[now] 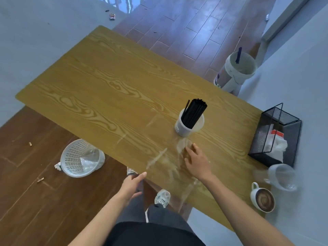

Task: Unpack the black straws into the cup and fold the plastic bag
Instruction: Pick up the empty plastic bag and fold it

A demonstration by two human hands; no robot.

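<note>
A bundle of black straws (194,112) stands upright in a white cup (184,129) on the wooden table (99,89). A clear plastic bag (159,157) lies flat on the table in front of the cup, hard to see except for its glinting creases. My right hand (196,161) rests flat on the bag's right part, fingers spread, just below the cup. My left hand (132,185) hovers at the table's near edge by the bag's lower left corner, fingers apart, holding nothing that I can see.
A black mesh box (276,137) with tissues stands at the right edge. A clear plastic cup (282,176) and a mug of coffee (263,197) sit near it. On the floor are a white basket (81,158) and a white bucket (237,70).
</note>
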